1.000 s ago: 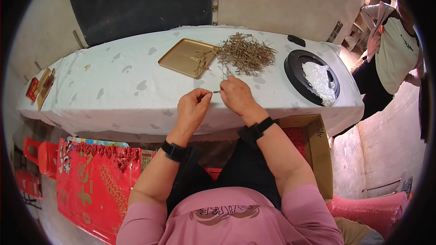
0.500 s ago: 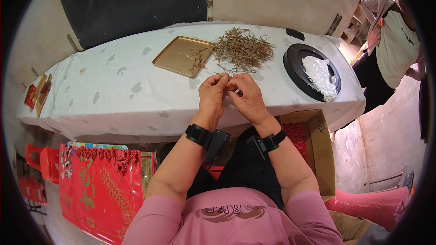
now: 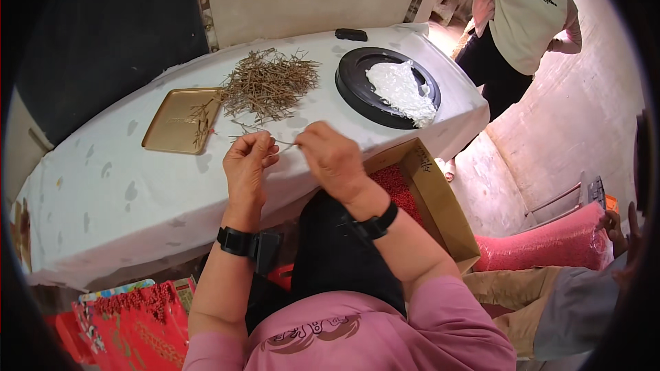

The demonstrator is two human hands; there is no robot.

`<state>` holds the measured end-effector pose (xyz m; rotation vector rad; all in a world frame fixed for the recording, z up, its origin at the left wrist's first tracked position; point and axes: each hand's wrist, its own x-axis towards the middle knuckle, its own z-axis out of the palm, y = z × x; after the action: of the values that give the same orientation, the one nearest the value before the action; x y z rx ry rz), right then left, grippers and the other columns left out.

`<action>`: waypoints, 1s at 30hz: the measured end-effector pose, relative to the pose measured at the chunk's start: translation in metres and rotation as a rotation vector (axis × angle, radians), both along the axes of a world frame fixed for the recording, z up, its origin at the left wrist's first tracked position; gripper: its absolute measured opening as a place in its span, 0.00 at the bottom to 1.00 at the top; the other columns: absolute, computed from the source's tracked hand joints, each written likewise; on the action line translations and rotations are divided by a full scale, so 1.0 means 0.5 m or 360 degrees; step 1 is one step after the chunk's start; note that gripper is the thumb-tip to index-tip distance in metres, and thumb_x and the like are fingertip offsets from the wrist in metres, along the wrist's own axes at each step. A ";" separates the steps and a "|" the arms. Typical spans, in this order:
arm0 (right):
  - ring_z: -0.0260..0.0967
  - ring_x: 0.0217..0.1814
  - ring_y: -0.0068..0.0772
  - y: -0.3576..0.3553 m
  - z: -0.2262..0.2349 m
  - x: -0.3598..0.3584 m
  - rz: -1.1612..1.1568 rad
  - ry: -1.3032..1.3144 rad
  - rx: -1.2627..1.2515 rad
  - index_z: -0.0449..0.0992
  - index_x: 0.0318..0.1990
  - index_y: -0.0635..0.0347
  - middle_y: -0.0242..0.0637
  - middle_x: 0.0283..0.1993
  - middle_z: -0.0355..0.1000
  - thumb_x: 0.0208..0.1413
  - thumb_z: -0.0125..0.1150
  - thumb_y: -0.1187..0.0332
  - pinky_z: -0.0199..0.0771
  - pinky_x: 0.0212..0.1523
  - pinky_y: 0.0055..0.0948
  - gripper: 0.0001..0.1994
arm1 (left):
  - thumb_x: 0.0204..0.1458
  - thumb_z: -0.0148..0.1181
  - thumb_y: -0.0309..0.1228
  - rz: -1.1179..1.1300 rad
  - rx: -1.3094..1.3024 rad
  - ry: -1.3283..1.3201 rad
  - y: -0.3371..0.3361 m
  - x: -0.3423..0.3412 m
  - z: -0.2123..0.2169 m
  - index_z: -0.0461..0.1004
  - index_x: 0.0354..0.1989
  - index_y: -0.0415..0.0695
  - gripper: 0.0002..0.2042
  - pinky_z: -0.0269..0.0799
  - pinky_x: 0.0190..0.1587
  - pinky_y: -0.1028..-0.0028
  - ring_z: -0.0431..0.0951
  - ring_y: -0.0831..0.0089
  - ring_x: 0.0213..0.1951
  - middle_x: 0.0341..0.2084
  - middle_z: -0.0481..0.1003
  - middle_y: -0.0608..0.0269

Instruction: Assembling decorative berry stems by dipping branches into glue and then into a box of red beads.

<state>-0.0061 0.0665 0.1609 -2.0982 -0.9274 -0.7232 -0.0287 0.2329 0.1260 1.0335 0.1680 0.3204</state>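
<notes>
My left hand (image 3: 247, 165) is closed in a pinch above the table's front edge, holding a thin brown twig (image 3: 285, 143). The twig stretches across to my right hand (image 3: 335, 158), which is smeared by motion, its fingers pinched at the other end. Just beyond my hands lies a tangled pile of brown twigs (image 3: 268, 84). Left of it, several twigs rest on the right edge of a gold tray (image 3: 172, 122), with a small red spot beside them. At the right, a round black tray (image 3: 354, 89) carries a white, paste-like mass (image 3: 399, 89).
A cardboard box (image 3: 443, 213) of small red beads (image 3: 399, 189) stands by my right knee. Red bags (image 3: 137, 323) with red berry-like pieces lie lower left. A black object (image 3: 351, 34) sits at the table's back. One person (image 3: 526, 20) stands at the right; another person's hand (image 3: 612, 230) shows below.
My view has turned right, so the table things appear further left. My hands have moved apart, the right one drawing away rightward, with the twig now showing between them.
</notes>
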 end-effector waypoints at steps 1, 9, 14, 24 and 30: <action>0.72 0.33 0.41 -0.030 0.015 0.009 -0.0157 -0.0117 -0.0090 0.77 0.34 0.57 0.39 0.34 0.71 0.46 0.62 0.77 0.73 0.33 0.31 0.06 | 0.55 0.62 0.30 0.0069 0.0165 -0.0026 0.006 0.008 0.000 0.76 0.38 0.39 0.07 0.72 0.33 0.80 0.75 0.80 0.30 0.28 0.76 0.66; 0.72 0.33 0.44 -0.274 0.075 0.210 -0.0850 -0.0177 -0.0270 0.81 0.30 0.57 0.42 0.34 0.72 0.48 0.63 0.72 0.72 0.37 0.34 0.03 | 0.57 0.59 0.28 0.0358 0.0797 -0.0179 0.088 0.024 -0.051 0.75 0.33 0.39 0.06 0.66 0.34 0.83 0.70 0.85 0.30 0.26 0.74 0.71; 0.72 0.38 0.45 -0.323 0.056 0.289 -0.1165 0.0075 -0.0614 0.82 0.29 0.54 0.44 0.36 0.72 0.47 0.62 0.69 0.73 0.41 0.38 0.04 | 0.57 0.59 0.27 0.0308 0.0801 -0.0154 0.089 0.017 -0.052 0.75 0.34 0.38 0.05 0.65 0.34 0.84 0.68 0.86 0.29 0.26 0.73 0.72; 0.73 0.43 0.47 -0.382 0.117 0.273 -0.1056 0.0287 -0.1342 0.81 0.29 0.55 0.45 0.36 0.72 0.46 0.59 0.72 0.73 0.43 0.38 0.05 | 0.56 0.60 0.26 0.0301 0.0815 -0.0116 0.096 0.014 -0.058 0.75 0.35 0.38 0.04 0.64 0.34 0.85 0.68 0.87 0.30 0.27 0.73 0.73; 0.72 0.42 0.49 -0.356 0.133 0.264 -0.0983 -0.0238 -0.0724 0.80 0.30 0.58 0.47 0.34 0.71 0.46 0.55 0.76 0.72 0.42 0.38 0.07 | 0.55 0.61 0.26 0.0284 0.0816 -0.0131 0.094 0.008 -0.057 0.76 0.36 0.38 0.05 0.64 0.34 0.85 0.68 0.87 0.30 0.27 0.73 0.74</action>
<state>0.1258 -0.1115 0.2272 -2.8167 -0.5389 -1.0632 -0.0245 0.2799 0.0977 1.5132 0.1049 0.5863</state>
